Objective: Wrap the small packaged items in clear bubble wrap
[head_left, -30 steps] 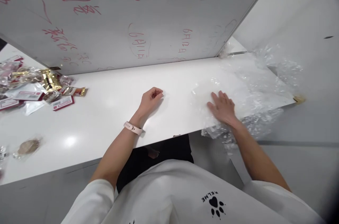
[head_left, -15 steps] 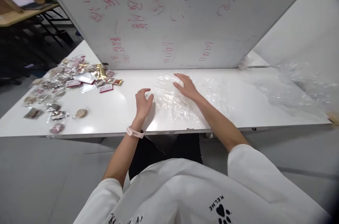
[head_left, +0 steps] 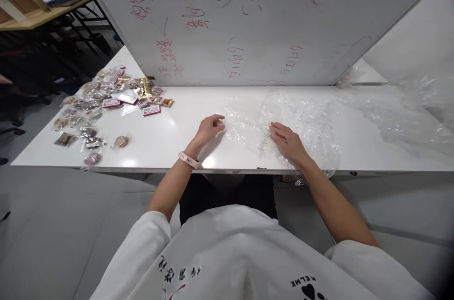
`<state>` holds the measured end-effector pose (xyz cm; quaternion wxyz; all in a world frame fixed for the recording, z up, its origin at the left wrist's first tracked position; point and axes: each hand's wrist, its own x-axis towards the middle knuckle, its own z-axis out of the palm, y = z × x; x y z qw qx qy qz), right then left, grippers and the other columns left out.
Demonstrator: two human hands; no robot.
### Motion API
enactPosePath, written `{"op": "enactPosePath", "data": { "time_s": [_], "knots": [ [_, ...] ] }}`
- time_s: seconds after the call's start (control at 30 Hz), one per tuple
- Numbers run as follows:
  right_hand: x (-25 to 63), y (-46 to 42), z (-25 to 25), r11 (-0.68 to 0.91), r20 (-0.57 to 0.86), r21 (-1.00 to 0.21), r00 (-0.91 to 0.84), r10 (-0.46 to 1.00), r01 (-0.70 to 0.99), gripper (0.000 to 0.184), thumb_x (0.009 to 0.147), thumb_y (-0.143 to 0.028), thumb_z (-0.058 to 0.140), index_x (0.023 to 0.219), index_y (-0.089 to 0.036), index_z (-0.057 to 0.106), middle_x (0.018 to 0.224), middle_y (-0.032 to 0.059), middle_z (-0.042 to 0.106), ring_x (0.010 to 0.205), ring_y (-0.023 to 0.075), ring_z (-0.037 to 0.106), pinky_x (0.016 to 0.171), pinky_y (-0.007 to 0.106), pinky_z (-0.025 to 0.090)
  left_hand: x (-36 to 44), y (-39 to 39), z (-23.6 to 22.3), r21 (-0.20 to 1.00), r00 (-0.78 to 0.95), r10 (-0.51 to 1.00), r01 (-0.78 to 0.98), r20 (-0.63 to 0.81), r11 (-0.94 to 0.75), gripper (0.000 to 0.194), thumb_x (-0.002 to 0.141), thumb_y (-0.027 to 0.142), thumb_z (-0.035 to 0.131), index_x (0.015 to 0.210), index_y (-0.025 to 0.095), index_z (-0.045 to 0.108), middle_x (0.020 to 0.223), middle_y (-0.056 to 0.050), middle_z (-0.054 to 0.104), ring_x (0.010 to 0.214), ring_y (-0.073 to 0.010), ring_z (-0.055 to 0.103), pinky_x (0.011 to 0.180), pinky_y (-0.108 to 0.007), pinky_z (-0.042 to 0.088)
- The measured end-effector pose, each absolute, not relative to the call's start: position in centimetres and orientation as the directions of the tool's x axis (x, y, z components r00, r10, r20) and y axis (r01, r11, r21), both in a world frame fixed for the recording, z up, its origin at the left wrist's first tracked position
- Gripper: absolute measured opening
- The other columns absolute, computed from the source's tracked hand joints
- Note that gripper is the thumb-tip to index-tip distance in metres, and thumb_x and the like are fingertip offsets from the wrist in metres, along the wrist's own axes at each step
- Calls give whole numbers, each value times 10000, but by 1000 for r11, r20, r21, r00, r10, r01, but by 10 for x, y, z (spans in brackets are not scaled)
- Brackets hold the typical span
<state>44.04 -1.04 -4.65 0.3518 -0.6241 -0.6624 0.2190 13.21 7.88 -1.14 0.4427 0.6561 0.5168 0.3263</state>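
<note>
A thin clear plastic bag (head_left: pixel 244 122) lies crinkled on the white table in front of me. At its left edge, my left hand (head_left: pixel 210 128) has its fingers curled, thumb and forefinger drawn together on the film. My right hand (head_left: pixel 289 143) is on the plastic farther right, fingers bent together around a fold of it. More crumpled clear film (head_left: pixel 312 122) spreads beyond that hand, and part of it hangs over the table's front edge. Glare on the film hides where one layer ends and another begins.
Several small wrapped packets (head_left: pixel 94 101) are heaped on the table's left, with a round wrapped piece (head_left: pixel 121 141) lying apart. A whiteboard (head_left: pixel 220 21) stands along the back. More clear plastic (head_left: pixel 397 110) lies at the right. The table's front edge (head_left: pixel 234 171) is close to my body.
My right hand has moved right and nearer to me, with film now bunched around and beyond it. My left hand has closed its fingers at the bag's left edge. The view has shifted slightly.
</note>
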Motion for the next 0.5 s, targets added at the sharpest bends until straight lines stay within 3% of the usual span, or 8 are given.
{"op": "enactPosePath", "data": {
  "time_s": [0.1, 0.17, 0.27, 0.37, 0.5],
  "knots": [
    [443, -11, -47, 89, 270, -827, 253, 929, 555, 309, 901, -471, 564, 1002, -228, 725, 1210, 84, 695, 1147, 235, 630, 980, 439, 516, 143, 85, -4, 976, 201, 973, 206, -117, 75, 185, 734, 206, 719, 915, 169, 724, 704, -19, 614, 632, -136, 538, 629, -308, 450],
    [450, -11, -49, 53, 363, -822, 451, 815, 566, 292, 912, -431, 531, 968, -201, 703, 1074, 84, 714, 1033, 226, 653, 958, 441, 513, 146, 90, 1, 993, 138, 986, 88, -97, 85, 144, 697, 200, 740, 831, 157, 707, 643, -6, 606, 606, -118, 540, 622, -291, 454],
    [466, -8, -54, -48, 484, -778, 645, 592, 627, 290, 928, -392, 475, 963, -180, 671, 996, 94, 685, 993, 237, 632, 959, 463, 491, 139, 100, 14, 997, 92, 995, -75, -28, 35, 225, 697, 239, 772, 896, 160, 704, 696, -16, 654, 616, -111, 579, 650, -290, 497],
    [471, -7, -54, -109, 519, -710, 622, 586, 695, 290, 913, -334, 459, 1073, -185, 650, 1095, 112, 658, 1099, 270, 583, 985, 487, 462, 125, 108, 40, 979, 59, 993, -186, 102, -90, 280, 778, 302, 763, 1026, 195, 689, 852, -27, 684, 773, -129, 663, 788, -312, 550],
    [455, -13, -35, -86, 618, -560, 484, 619, 824, 457, 892, -247, 460, 1341, -186, 526, 1403, 159, 513, 1349, 324, 423, 1096, 566, 339, 111, 106, 89, 913, -62, 942, -232, 330, -335, 297, 935, 364, 638, 1210, 255, 611, 1051, -1, 636, 1111, -174, 660, 991, -398, 506]
  ]
}}
